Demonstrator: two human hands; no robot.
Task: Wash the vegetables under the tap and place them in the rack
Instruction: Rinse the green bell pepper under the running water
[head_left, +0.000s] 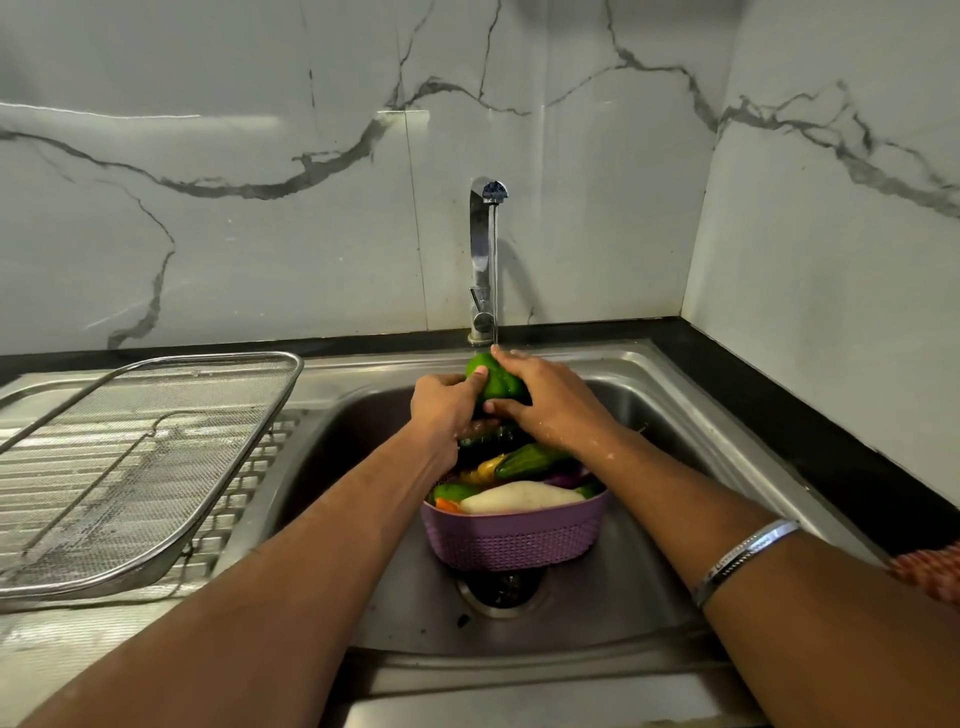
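A green capsicum (493, 382) is gripped between the curled fingers of the left hand (447, 405) and right hand (550, 400) (under the tap (485, 260)). Its long axis seems tilted up toward the back-left, though this is partly hidden.

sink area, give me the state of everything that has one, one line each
tap: running, stream falling onto the green pepper
green pepper: held under the stream by both hands
left hand: gripping the pepper's left side
right hand: wet, fingers curled over the pepper's right side
purple basket: upright in the sink, full of vegetables
mesh rack: on the drainboard, nothing in it
sink: wet, drain open
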